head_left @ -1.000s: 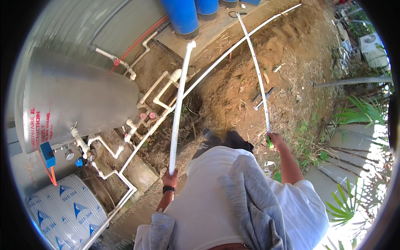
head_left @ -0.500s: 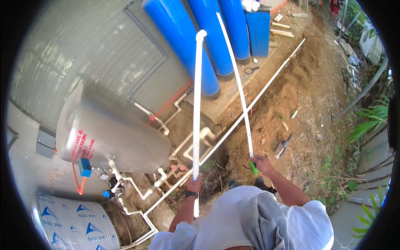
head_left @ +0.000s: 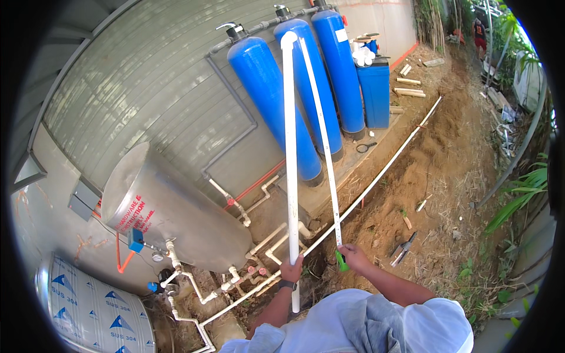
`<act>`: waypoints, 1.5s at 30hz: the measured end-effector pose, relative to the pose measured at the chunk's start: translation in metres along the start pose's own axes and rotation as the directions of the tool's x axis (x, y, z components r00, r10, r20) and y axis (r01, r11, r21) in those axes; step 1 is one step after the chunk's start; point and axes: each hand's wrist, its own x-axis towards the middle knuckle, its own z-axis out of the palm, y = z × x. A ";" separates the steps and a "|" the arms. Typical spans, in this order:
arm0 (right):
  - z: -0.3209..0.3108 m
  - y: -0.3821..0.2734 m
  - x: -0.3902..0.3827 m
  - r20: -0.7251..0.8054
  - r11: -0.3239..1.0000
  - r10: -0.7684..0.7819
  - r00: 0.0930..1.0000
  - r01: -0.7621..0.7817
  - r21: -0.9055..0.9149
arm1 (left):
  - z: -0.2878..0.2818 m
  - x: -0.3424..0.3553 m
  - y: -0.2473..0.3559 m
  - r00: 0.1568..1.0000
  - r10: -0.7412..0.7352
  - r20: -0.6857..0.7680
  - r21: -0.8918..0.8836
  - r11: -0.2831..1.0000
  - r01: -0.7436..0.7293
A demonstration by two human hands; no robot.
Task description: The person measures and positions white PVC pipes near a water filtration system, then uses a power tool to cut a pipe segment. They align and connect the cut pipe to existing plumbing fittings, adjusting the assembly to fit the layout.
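Note:
A long white plastic pipe (head_left: 292, 159) stands upright in my left hand (head_left: 291, 270), whose fingers are wrapped round its lower part. At its top sits a white elbow (head_left: 288, 40). In my right hand (head_left: 355, 257) I grip a green tape measure (head_left: 342, 262). Its pale blade (head_left: 323, 129) is drawn out a long way and rises beside the pipe. The blade's tip ends close to the right of the elbow, apart from it in the picture.
Behind stand three tall blue tanks (head_left: 271, 100) and a blue bin (head_left: 374, 100). Steel tank (head_left: 194, 217) with valved pipes stands left. A long white pipe (head_left: 385, 165) runs along the dug soil. A tool (head_left: 404, 248) lies on the right. Far off is a person (head_left: 479, 41).
My view has tilted upward, showing the tank tops. My right hand has come left, nearer the held pipe, and the blade's tip is closer to the elbow. Both hands keep their grip.

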 end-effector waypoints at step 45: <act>0.060 0.034 0.014 0.210 0.967 -0.205 0.956 0.232 -0.109 | 0.055 0.042 0.109 0.947 0.293 -0.135 -0.162 0.936 -0.312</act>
